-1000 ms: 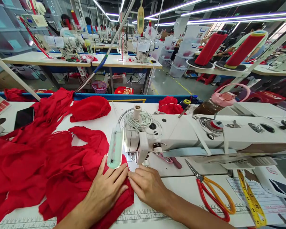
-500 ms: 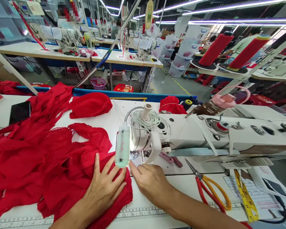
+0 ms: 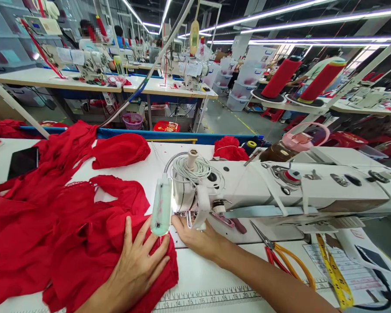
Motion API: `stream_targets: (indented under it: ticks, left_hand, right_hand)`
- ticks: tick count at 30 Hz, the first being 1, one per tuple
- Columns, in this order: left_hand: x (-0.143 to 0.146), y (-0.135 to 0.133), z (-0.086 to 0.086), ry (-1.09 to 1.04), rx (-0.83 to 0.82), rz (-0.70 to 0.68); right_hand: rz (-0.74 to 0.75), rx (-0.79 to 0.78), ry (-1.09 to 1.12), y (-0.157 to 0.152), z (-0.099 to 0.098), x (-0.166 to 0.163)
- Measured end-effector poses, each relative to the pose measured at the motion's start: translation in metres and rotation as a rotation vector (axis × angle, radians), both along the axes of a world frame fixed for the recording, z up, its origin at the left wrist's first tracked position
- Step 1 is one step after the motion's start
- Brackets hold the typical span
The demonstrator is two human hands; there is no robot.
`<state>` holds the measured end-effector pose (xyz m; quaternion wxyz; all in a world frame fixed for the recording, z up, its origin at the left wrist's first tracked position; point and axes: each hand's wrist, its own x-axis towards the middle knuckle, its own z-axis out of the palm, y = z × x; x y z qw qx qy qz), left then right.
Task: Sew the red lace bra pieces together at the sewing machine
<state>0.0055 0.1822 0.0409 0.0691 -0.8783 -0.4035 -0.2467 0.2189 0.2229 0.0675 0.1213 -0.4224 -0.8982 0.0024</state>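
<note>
My left hand (image 3: 140, 261) lies on the red fabric (image 3: 74, 234) with its fingers spread, pressing it flat just left of the needle area. A pale green translucent shield (image 3: 161, 208) hangs in front of the sewing machine (image 3: 247, 187) and covers part of the cloth by my fingertips. My right hand (image 3: 195, 237) reaches in beside the presser foot (image 3: 189, 217). One of its digits shows at the cloth's edge; the machine's head hides the others, so I cannot see what they hold.
Scissors (image 3: 276, 250) with orange and red handles and a yellow tape measure (image 3: 334, 274) lie at right. A printed ruler (image 3: 211, 298) runs along the front edge. A black phone (image 3: 23, 163) lies at left. Red thread cones (image 3: 282, 77) stand behind the machine.
My right hand has moved forward and in under the machine head, and its fingers are now more hidden. My left hand stays flat on the red fabric. The view has shifted slightly.
</note>
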Motion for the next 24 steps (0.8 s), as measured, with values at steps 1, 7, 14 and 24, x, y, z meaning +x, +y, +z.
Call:
stream_targets:
  ticks: [1, 7, 14, 24]
  left_hand:
    - [-0.001, 0.002, 0.000, 0.010, -0.011, -0.014]
    - [-0.002, 0.022, 0.000, 0.098, -0.106, -0.149]
    - [0.000, 0.025, -0.003, 0.030, -0.194, -0.105]
    - [0.002, 0.033, -0.006, -0.010, -0.217, -0.142]
  right_hand:
    - [0.014, -0.006, -0.034, -0.004, 0.002, 0.006]
    - [0.037, 0.059, 0.093, -0.024, -0.002, 0.023]
    - [0.123, 0.134, 0.238, -0.032, -0.017, 0.016]
    - [0.084, 0.163, 0.197, -0.031, -0.023, 0.017]
